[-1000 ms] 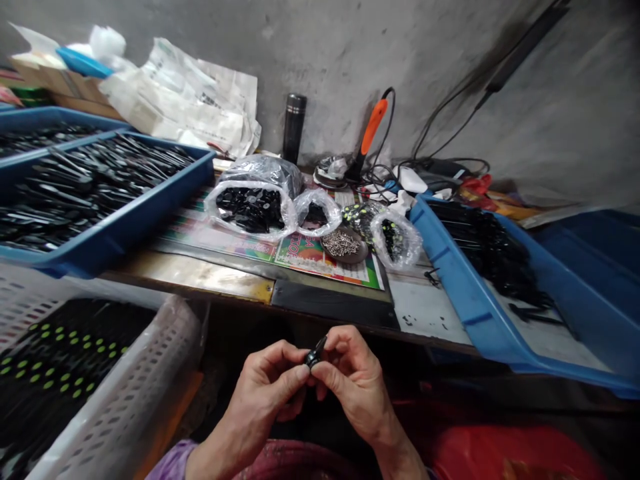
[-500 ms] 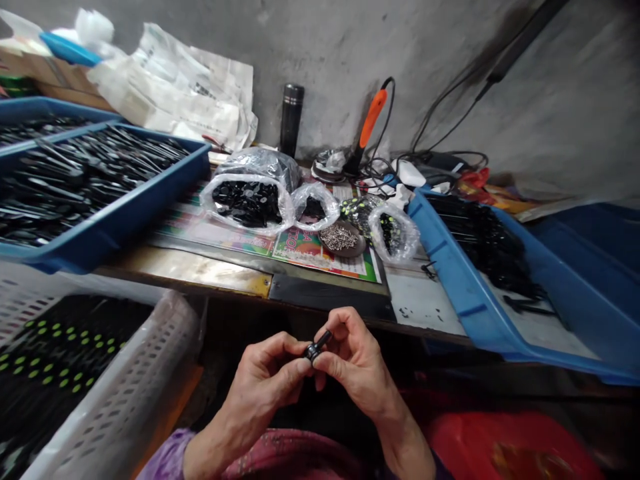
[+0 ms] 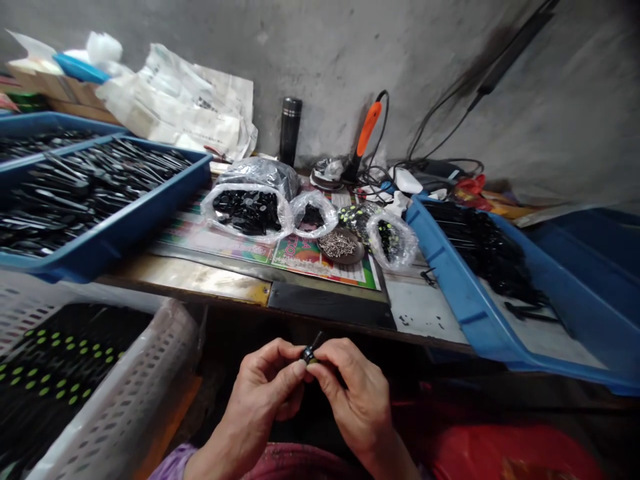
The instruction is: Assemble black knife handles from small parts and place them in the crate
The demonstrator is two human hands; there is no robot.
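Left grip [image 3: 263, 387] fingertip-close to right grip [image 3: 359, 390]

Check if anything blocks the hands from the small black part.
Nothing visible does. The left hand and right hand both pinch the small black part directly. The table lies beyond them, not between hands and part.

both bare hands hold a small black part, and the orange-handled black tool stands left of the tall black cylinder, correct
Not quite: in the head view, the orange-handled black tool stands right of the tall black cylinder. The left hand and right hand do hold the small black part.
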